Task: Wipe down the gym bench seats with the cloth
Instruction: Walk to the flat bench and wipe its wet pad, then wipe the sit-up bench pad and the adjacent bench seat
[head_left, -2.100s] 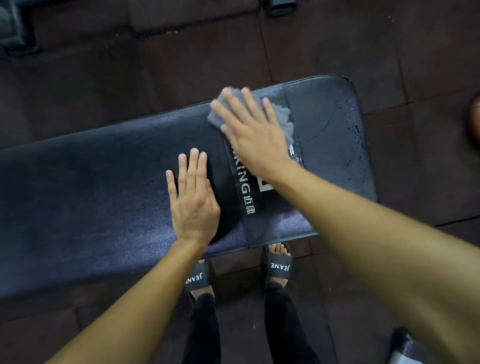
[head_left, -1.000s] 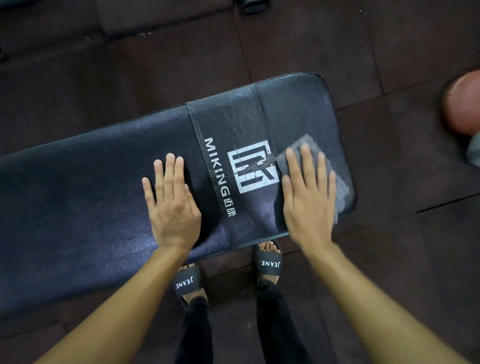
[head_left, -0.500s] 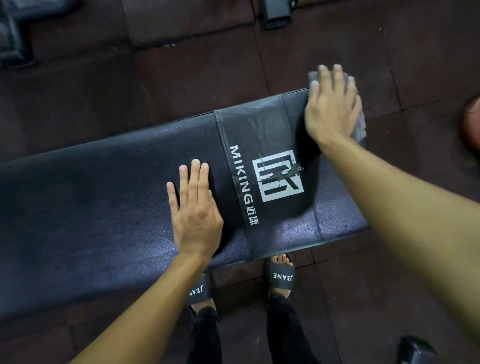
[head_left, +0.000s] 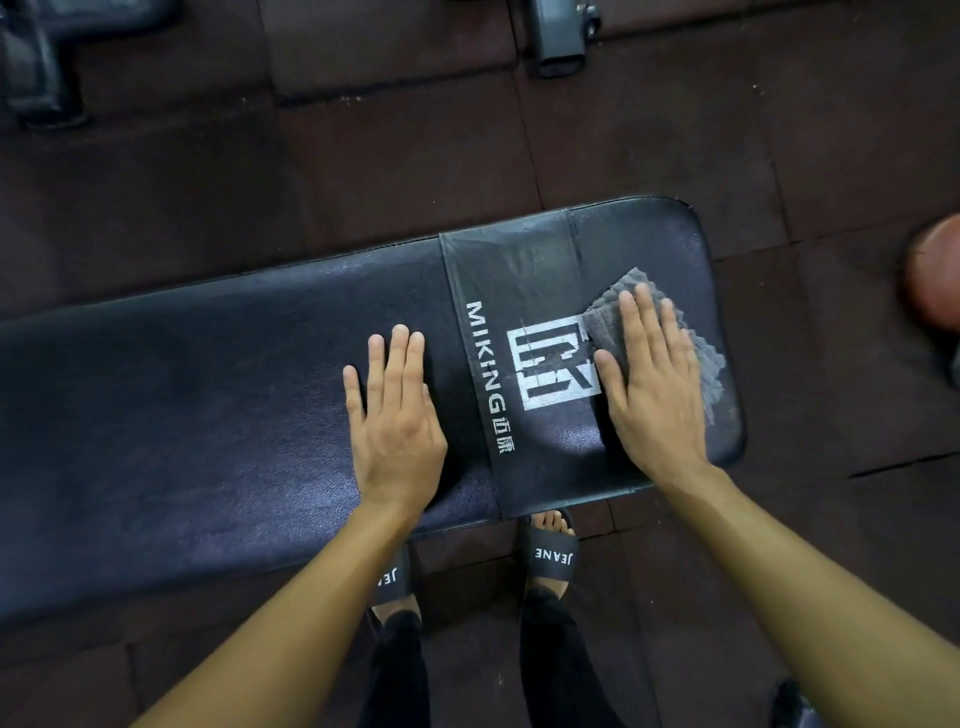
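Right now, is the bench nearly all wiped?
Not yet. The right end of the bench looks faintly streaked, likely wiped. The right hand presses the cloth flat there; the left hand rests flat beside the logo. The long left stretch looks untouched.

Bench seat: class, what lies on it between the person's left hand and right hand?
In the head view, nothing loose: between the left hand and the right hand the bench shows only its printed band, with white lettering and a logo.
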